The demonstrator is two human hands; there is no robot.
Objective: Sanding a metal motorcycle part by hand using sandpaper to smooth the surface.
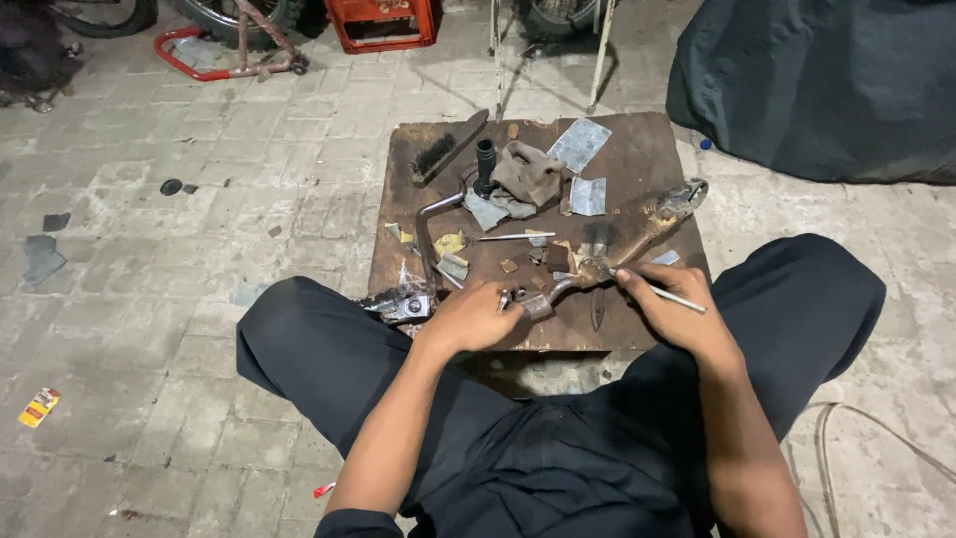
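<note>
Head view: at six o'clock on the brown board [637, 149], the left hand [476, 315] clamps the bent metal part [558, 287], while the right hand [669, 297] pinches a thin rod [679, 299]. A small red-and-yellow packet [39, 406] lies flat on the paving at eight o'clock.

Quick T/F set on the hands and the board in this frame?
1. The left hand grips the bent metal part on the board. True.
2. The right hand holds a hammer. False: it holds a thin rod.
3. A brush lies at the board's far left corner. True.
4. The board rests on a bench. False: it sits low on the paved floor.
5. A red crate stands beyond the board. True.
</note>
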